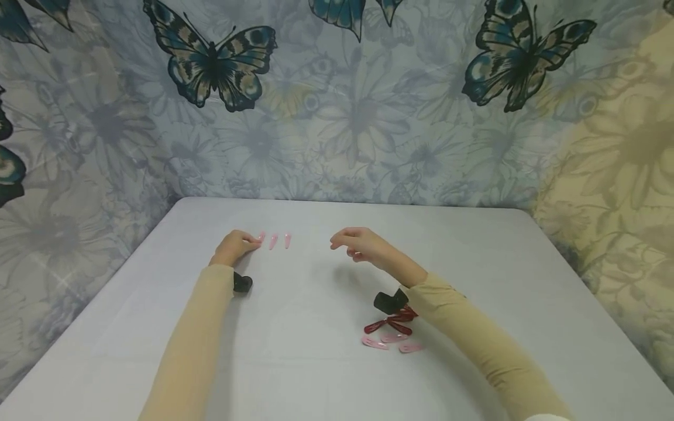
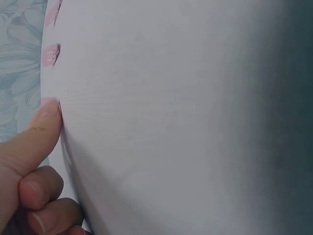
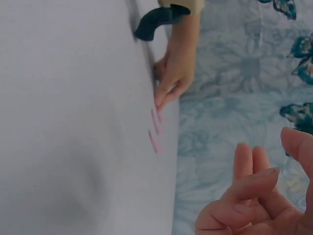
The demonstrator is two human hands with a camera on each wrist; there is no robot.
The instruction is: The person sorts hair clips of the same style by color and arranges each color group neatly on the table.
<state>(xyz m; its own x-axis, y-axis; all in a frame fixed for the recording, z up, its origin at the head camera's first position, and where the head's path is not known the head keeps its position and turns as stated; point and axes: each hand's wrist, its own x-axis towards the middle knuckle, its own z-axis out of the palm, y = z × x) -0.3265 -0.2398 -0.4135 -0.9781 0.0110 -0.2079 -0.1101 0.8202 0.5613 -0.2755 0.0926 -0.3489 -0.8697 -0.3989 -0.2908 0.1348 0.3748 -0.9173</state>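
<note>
Three pink snap hair clips stand in a short row toward the far left of the table. My left hand [image 1: 236,245] pinches the leftmost pink hair clip [image 1: 261,236] at its edge, and the thumb tip covers part of it in the left wrist view. Just right of it lie the middle pink clip [image 1: 273,241] and the right-hand pink clip [image 1: 287,241], roughly parallel. My right hand [image 1: 365,244] hovers above the table to the right of the row, fingers loosely bent and nothing between them.
Below my right forearm lie several dark red hair clips [image 1: 375,327], partly hidden by the black wrist camera [image 1: 391,302] and sleeve. Pink clips [image 1: 375,343] lie just in front of them. The white table [image 1: 295,380] ends at a butterfly-patterned backdrop [image 1: 358,134].
</note>
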